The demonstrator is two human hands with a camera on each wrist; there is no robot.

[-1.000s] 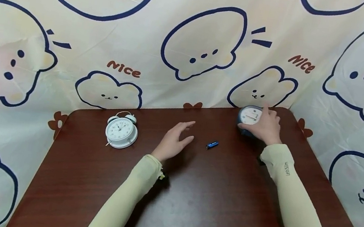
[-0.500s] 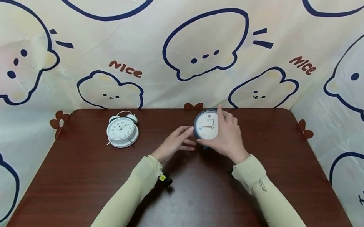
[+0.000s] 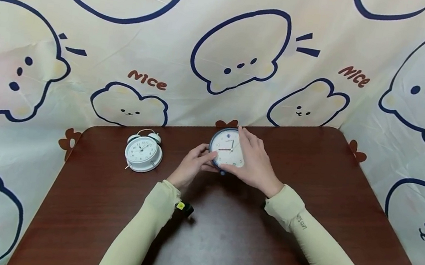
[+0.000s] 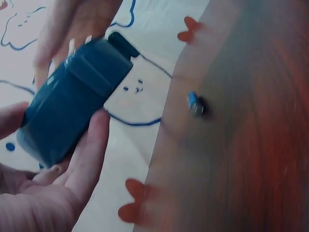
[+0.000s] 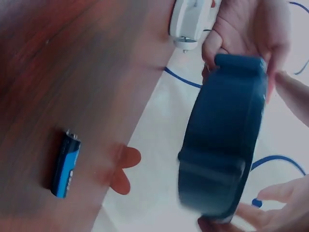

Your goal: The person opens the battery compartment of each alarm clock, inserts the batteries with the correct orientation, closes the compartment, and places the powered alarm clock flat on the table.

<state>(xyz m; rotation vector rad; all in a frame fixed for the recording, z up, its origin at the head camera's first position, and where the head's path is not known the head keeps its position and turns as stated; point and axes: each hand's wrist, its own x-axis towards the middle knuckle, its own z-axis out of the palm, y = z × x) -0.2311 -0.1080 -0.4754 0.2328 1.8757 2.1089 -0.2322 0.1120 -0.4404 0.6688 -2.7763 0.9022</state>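
A round dark-blue alarm clock (image 3: 228, 150) with a white dial is held up between both hands, its face tilted upward. My left hand (image 3: 191, 164) grips its left edge, thumb at the rim and fingers underneath. My right hand (image 3: 255, 163) spans the right side, its thumb along the lower dial and its fingers at the top. In the left wrist view the clock's blue casing (image 4: 72, 96) shows from the side. A small blue battery (image 5: 66, 164) lies on the table below the clock; in the head view it is hidden.
A white twin-bell alarm clock (image 3: 142, 152) stands at the back left of the brown table (image 3: 221, 242). Directly behind the table's far edge hangs a cartoon-printed cloth (image 3: 199, 108), and it continues down both sides.
My right hand has brought the blue alarm clock from the back right corner leftward to the middle. My left hand has taken hold of its left edge. The white clock has stayed put.
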